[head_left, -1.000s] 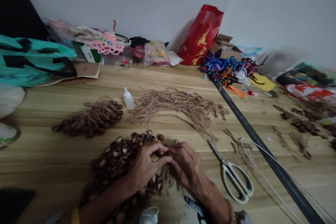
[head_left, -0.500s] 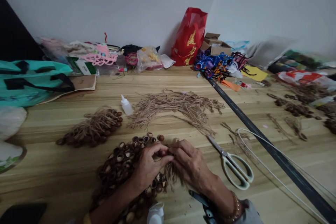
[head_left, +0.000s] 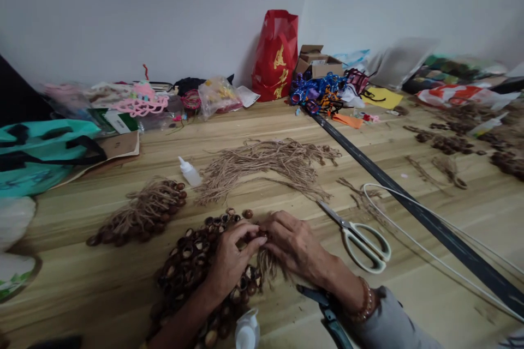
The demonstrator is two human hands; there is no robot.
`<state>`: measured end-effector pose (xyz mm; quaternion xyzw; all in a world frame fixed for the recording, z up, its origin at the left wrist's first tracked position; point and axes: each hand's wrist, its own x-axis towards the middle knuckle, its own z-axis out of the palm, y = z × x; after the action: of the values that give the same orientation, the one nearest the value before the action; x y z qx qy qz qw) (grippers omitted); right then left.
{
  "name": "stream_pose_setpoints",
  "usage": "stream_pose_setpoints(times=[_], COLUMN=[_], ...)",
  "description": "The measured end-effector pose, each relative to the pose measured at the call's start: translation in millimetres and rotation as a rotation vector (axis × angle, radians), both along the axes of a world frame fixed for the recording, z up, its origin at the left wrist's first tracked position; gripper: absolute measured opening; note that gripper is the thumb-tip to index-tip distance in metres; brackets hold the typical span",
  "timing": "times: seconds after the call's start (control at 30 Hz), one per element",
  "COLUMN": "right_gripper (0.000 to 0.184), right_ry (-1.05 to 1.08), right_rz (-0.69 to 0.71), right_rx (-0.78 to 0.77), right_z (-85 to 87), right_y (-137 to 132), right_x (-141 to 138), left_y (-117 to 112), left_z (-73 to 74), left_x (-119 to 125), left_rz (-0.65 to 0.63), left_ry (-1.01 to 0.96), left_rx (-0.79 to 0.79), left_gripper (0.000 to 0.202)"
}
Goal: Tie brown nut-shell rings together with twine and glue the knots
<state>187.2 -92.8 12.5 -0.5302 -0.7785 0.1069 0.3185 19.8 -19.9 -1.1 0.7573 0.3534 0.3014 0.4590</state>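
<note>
My left hand point(head_left: 233, 256) is closed, thumb and forefinger pinching a small brown nut shell point(head_left: 263, 233). My right hand point(head_left: 297, 242) meets it there, fingers bent against the same shell and partly hiding it. Under the fingers hangs a bunch of twine point(head_left: 268, 266); whether it is fixed to the shell cannot be seen. A heap of cut-open nut shells point(head_left: 186, 253) spreads beneath and left of my left hand. Beyond my hands lie many loose lengths of twine point(head_left: 266, 161). To the left is a bundle of shells with twine attached point(head_left: 139, 210).
Scissors point(head_left: 360, 237) with pale handles lie right of my right hand; dark-handled pliers point(head_left: 327, 311) are by that wrist. One white bottle point(head_left: 189, 172) stands beyond the heap, another point(head_left: 248, 330) at the front edge. A white cable point(head_left: 409, 215) crosses the black strip point(head_left: 393, 185).
The view has shifted slightly, moving the background leftward. Both hands stay together at the shell, with only a small shift of the fingers; more of the shell shows now.
</note>
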Motion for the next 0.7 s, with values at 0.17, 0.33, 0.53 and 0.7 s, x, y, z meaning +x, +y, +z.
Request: stream_pose_setpoints(times=[0.17,0.33,0.53,0.7], right_gripper=[0.016,0.017,0.025,0.044], right_ry=[-0.011,0.295,0.689,0.796], right_rz=[-0.004,-0.039,-0.287,-0.287], right_rx=[-0.001,0.0,-0.153,-0.209], right_z=[4.0,9.5,8.7,5.4], right_y=[-1,-1,2,5], right_x=[0,2,8,5], left_y=[1,3,5,3], left_z=[-2.7,2.5,7.0,7.8], left_x=[0,1,1,1], left_rz=[0.005,0.026,0.011,0.032], left_ry=[0.016,-0.038,-0.03,-0.009], left_rx=[-0.058,-0.18,-0.268,-0.254], left_gripper=[0.013,0.019,0.023,0.023])
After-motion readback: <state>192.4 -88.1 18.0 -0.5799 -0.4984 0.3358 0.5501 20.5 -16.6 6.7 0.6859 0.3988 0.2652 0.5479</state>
